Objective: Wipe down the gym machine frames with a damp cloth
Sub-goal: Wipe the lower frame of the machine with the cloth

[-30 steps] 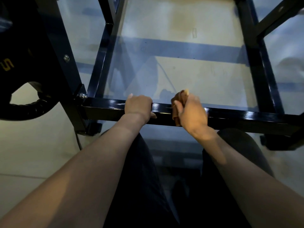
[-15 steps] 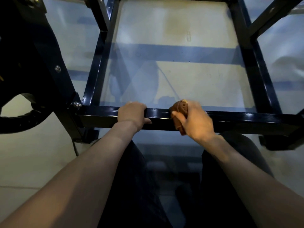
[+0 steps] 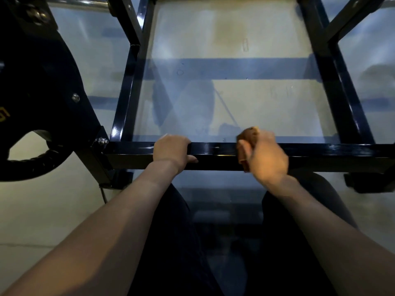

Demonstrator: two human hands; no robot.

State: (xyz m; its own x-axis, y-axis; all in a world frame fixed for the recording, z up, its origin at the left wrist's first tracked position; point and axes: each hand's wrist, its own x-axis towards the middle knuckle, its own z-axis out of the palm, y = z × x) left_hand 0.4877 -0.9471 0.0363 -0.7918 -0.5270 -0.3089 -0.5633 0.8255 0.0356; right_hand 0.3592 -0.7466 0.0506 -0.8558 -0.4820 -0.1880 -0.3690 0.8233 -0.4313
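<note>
At the far left hangs a dark padded machine part (image 3: 40, 86) with a bolt on its face and a black ribbed handle (image 3: 36, 165) curving below it. A silver nut (image 3: 102, 141) marks the corner where this side meets the black frame (image 3: 215, 155), whose near crossbar runs level across the view, glossy along its top edge. Two side rails run away from it over the pale floor (image 3: 245, 99), which carries blue-grey shadow bands.

The left hand (image 3: 172, 150) grips the crossbar left of centre: its fingers curl over the far edge and the thumb lies along the near face. Just to its right, with a short bare stretch of bar between them, the right hand (image 3: 265, 155) holds a bunched brown cloth (image 3: 249, 138), fingers wrapped round it. The cloth is pressed on the top and near face of the same crossbar, showing above and to the left of the knuckles. This hand is slightly blurred. Below the bar, both bare forearms reach up from dark-trousered legs (image 3: 181, 242).
</note>
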